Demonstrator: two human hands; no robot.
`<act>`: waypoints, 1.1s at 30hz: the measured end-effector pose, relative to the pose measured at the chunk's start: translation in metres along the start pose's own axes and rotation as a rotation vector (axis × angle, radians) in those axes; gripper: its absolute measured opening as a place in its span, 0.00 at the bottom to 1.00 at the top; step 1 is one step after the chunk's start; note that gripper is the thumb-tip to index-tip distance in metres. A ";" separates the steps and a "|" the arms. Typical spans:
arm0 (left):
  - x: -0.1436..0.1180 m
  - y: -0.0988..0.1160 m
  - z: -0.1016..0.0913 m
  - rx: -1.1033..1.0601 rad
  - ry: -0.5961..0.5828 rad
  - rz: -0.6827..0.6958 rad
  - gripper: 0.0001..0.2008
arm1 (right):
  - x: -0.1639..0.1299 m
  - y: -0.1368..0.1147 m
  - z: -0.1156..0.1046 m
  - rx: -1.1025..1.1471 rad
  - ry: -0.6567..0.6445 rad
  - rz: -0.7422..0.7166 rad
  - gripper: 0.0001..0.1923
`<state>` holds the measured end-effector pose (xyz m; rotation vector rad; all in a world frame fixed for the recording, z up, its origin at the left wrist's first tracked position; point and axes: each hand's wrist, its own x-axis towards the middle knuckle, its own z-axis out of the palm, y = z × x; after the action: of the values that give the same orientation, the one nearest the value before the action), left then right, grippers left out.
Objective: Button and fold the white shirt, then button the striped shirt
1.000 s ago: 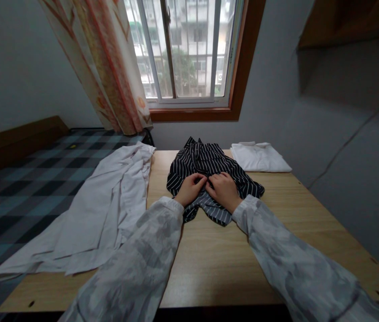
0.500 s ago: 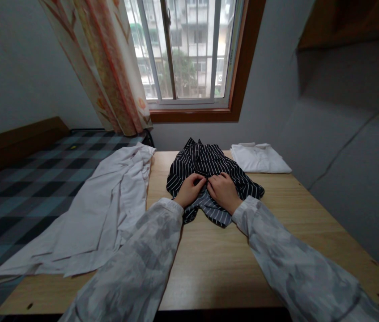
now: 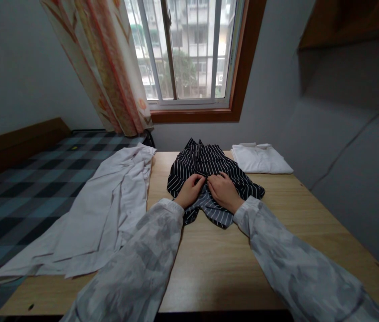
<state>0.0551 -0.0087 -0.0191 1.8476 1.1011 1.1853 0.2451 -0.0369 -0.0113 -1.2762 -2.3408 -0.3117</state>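
A black shirt with white stripes lies on the wooden table, its collar toward the window and its grey inner side showing at the near hem. My left hand pinches the shirt's front opening between thumb and forefinger. Close beside it, my right hand has its fingers curled on the same front edge, the fingertips of both hands almost meeting. Whatever small part of the cloth sits between the fingertips is hidden.
White shirts lie spread over the left side of the table. A folded white garment rests at its far right corner. Left is a bed with a checked cover; behind are a curtain and a window.
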 end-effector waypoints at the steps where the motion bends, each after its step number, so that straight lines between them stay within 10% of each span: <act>1: 0.000 -0.001 0.000 -0.007 0.002 -0.004 0.11 | 0.000 0.000 0.000 -0.002 0.003 -0.005 0.14; 15: -0.009 0.023 0.001 0.137 0.114 0.260 0.05 | 0.003 0.002 0.002 0.102 0.080 0.088 0.12; 33: 0.005 -0.001 -0.005 -0.244 -0.003 -0.095 0.15 | 0.003 0.003 0.004 0.189 0.086 0.060 0.15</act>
<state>0.0511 -0.0037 -0.0161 1.5938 0.9841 1.2037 0.2454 -0.0314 -0.0139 -1.2150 -2.1973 -0.1191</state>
